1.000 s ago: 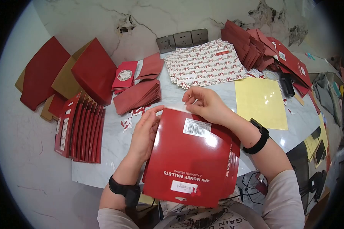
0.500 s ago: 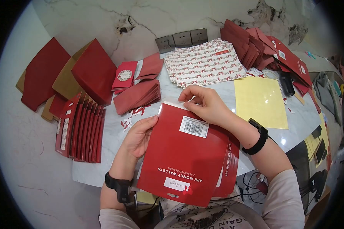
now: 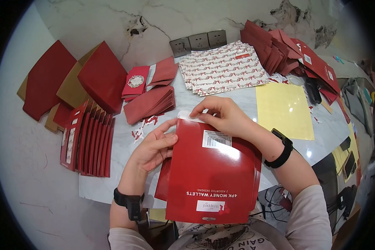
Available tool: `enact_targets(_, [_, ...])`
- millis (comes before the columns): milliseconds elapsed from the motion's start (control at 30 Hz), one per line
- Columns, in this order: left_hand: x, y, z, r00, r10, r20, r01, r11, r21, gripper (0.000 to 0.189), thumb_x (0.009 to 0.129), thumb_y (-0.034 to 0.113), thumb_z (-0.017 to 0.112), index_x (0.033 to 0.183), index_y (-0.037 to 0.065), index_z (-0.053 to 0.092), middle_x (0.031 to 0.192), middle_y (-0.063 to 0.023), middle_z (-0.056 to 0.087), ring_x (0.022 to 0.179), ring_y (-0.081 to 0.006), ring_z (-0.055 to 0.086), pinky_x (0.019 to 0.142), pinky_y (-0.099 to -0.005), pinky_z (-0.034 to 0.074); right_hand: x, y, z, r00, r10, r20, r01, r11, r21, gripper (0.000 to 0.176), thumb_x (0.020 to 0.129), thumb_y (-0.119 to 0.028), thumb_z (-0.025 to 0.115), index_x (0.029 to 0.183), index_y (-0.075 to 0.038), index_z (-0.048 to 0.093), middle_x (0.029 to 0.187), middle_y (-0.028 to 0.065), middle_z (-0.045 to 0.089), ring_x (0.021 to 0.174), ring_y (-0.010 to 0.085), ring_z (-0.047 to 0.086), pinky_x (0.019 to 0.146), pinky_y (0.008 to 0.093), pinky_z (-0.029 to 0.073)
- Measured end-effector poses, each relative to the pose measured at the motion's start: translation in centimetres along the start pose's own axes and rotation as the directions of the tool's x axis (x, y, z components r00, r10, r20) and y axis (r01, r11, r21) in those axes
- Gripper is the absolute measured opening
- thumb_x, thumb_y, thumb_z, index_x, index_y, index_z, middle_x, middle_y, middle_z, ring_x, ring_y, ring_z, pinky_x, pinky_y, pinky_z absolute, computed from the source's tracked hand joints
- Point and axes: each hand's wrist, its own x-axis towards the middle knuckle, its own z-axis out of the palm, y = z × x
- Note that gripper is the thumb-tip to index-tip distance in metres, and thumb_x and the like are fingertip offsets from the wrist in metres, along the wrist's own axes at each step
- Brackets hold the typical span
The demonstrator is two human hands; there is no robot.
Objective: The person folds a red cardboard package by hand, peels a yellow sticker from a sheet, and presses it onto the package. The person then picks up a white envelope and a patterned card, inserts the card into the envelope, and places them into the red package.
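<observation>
A red "4PK Money Wallets" card packet (image 3: pixel 212 171) lies upside down to me at the table's front edge, with a barcode label near its far end. More red card shows beneath it on both sides. My left hand (image 3: pixel 156 146) grips the packet's left edge, thumb on top and the other fingers partly hidden behind. At the far edge, a white strip (image 3: pixel 187 116) sticks out past the red card. My right hand (image 3: pixel 225 116) pinches with thumb and forefinger at this edge, next to the strip. Black bands are on both wrists.
Red packets (image 3: pixel 89 141) stand in a row at left, by red-and-brown boxes (image 3: pixel 102 77). Behind lie red envelopes (image 3: pixel 152 106), patterned sheets (image 3: pixel 225 68) and a red envelope pile (image 3: pixel 268 52). A yellow sheet (image 3: pixel 284 112) is at right, near a black tool (image 3: pixel 312 91).
The packet has turned slightly and straightened, its near end shifting right. More red card shows at its left. My left hand has moved up along the edge; my right hand has shifted slightly left.
</observation>
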Motion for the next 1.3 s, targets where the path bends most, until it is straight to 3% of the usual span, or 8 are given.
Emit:
enact_targets(167, [-0.2,0.2,-0.2,0.995,0.087,0.048,-0.092,0.99,0.111,0.059,0.09,0.011,0.07,0.136,0.018,0.034,0.113,-0.0106,0.064,0.09,-0.0115,0.065,0.069,-0.0219,0.053,0.0,0.5,0.3,0.99,-0.137,-0.015,0.136,0.99,-0.035,0.015,0.086,-0.005,0.065,0.099,-0.005,0.071,0.088,0.0071,0.066,0.078,0.0189,0.061,0.072,0.029,0.05])
enact_targets(367, [0.0,-0.1,0.6,0.989,0.145,-0.002,-0.143,0.98,0.139,0.057,0.089,0.011,0.071,0.133,0.017,0.035,0.109,-0.0092,0.064,0.092,-0.0139,0.066,0.069,-0.0263,0.056,-0.2,-0.3,0.5,0.962,-0.269,-0.044,0.262,0.958,-0.118,0.015,0.084,-0.018,0.073,0.091,-0.005,0.071,0.102,0.0103,0.062,0.09,0.0236,0.061,0.079,0.0333,0.049])
enact_targets(533, [-0.1,0.1,0.7,0.984,0.175,0.041,-0.18,0.959,0.219,0.058,0.09,0.01,0.069,0.137,0.014,0.036,0.108,-0.0095,0.063,0.093,-0.0142,0.066,0.073,-0.0267,0.056,-0.4,-0.8,0.0,1.0,0.0,-0.004,-0.001,0.993,-0.118,0.019,0.087,-0.02,0.072,0.079,-0.005,0.064,0.109,0.0069,0.058,0.104,0.0172,0.055,0.09,0.0304,0.044])
enact_targets(733, [-0.1,0.1,0.5,0.975,0.212,0.062,-0.221,0.944,0.243,0.057,0.09,0.007,0.067,0.138,0.012,0.037,0.105,-0.0084,0.063,0.09,-0.0129,0.065,0.077,-0.0263,0.055,-0.1,0.1,0.0,0.994,-0.104,0.028,0.102,0.992,0.068,0.019,0.085,-0.019,0.074,0.078,-0.005,0.064,0.111,0.0058,0.057,0.105,0.0148,0.054,0.087,0.0299,0.047])
enact_targets(967, [-0.4,0.3,0.5,0.979,0.175,0.101,-0.198,0.929,0.312,0.049,0.088,0.006,0.068,0.129,0.013,0.041,0.097,-0.0047,0.063,0.088,-0.0097,0.063,0.073,-0.0243,0.052,-0.4,-1.0,-0.2,0.995,-0.024,0.097,0.015,0.995,0.101,0.015,0.085,-0.015,0.074,0.084,-0.003,0.066,0.115,0.0076,0.055,0.105,0.0131,0.055,0.087,0.0288,0.049])
enact_targets(1067, [-0.3,0.3,-0.1,0.977,0.182,0.109,-0.208,0.923,0.323,0.048,0.088,0.006,0.069,0.126,0.014,0.042,0.096,-0.0041,0.063,0.087,-0.0089,0.063,0.071,-0.0236,0.051,-0.1,0.1,-0.1,0.993,0.0,0.121,-0.017,0.99,0.137,0.016,0.089,-0.018,0.071,0.086,-0.002,0.068,0.113,0.0077,0.06,0.098,0.011,0.058,0.083,0.0265,0.049])
enact_targets(1167, [-0.5,0.6,-0.2,0.982,0.165,0.091,-0.187,0.921,0.341,0.047,0.087,0.005,0.069,0.125,0.013,0.043,0.096,-0.0046,0.064,0.088,-0.009,0.063,0.072,-0.024,0.052,0.2,0.5,-0.1,0.959,0.275,0.073,-0.285,0.925,0.251,0.033,0.096,-0.029,0.062,0.084,0.0,0.071,0.091,0.0047,0.07,0.082,0.0062,0.059,0.071,0.0212,0.047])
enact_targets(1300, [-0.5,0.5,-0.4,0.98,0.16,0.116,-0.191,0.92,0.343,0.044,0.087,0.005,0.068,0.124,0.011,0.045,0.096,-0.0054,0.065,0.089,-0.0094,0.063,0.075,-0.0235,0.051,0.2,-0.5,-1.2,0.895,0.416,0.16,-0.445,0.861,0.249,0.033,0.096,-0.032,0.063,0.086,-0.001,0.071,0.083,0.0036,0.069,0.074,0.007,0.06,0.066,0.0219,0.047])
